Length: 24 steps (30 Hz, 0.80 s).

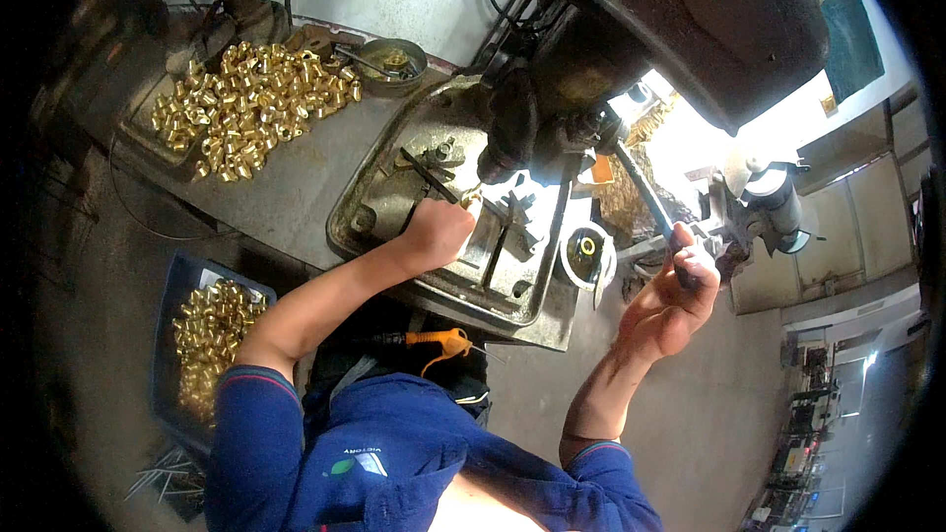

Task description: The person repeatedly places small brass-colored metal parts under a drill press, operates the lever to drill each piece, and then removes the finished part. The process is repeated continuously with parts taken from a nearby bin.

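Note:
My left hand [440, 233] is closed over the machine's metal base [377, 184], pinching a small brass fitting [473, 199] that is mostly covered by my fingers and washed out by glare. Right above it is the dark spindle end [505, 160] of a drill press [591, 69]. Off to the right, my right hand [675, 300] wraps around the lower end of the press's long feed lever [643, 184]. Slots and a dark bar run across the base near my left hand.
Brass fittings [261, 103] lie heaped at the back left, beside a round pan [390, 61]. More fill a blue bin [172, 335] at lower left. An orange air gun [439, 340] hangs at the bench front. A small round container [588, 254] and a lamp [774, 202] stand right.

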### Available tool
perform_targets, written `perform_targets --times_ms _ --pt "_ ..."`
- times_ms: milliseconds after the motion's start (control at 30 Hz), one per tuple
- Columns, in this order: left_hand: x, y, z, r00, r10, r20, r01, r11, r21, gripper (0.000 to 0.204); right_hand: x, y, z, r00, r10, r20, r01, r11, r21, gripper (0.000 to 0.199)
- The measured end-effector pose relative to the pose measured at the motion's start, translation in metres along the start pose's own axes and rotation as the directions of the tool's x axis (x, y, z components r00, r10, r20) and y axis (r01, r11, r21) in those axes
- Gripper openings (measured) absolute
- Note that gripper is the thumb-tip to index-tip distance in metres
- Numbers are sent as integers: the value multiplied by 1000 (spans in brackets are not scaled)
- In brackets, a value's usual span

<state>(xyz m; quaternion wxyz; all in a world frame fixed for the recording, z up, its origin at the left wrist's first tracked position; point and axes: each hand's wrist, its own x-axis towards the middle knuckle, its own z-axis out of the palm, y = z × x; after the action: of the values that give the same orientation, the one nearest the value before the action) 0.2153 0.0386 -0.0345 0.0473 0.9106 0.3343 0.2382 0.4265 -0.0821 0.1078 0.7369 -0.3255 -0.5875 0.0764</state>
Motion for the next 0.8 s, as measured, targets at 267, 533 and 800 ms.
perform_targets --times_ms 267,533,800 --pt "-2 -3 9 999 -49 19 50 998 -36 8 -1 -20 26 995 82 -59 -90 986 -143 27" --pt "-1 -4 10 999 -44 12 45 998 -34 12 -25 -8 19 984 121 -132 -133 987 -85 14" --pt "-2 -4 5 1000 -18 -6 18 1000 1 9 -46 1 16 994 90 -64 -96 991 -92 11"
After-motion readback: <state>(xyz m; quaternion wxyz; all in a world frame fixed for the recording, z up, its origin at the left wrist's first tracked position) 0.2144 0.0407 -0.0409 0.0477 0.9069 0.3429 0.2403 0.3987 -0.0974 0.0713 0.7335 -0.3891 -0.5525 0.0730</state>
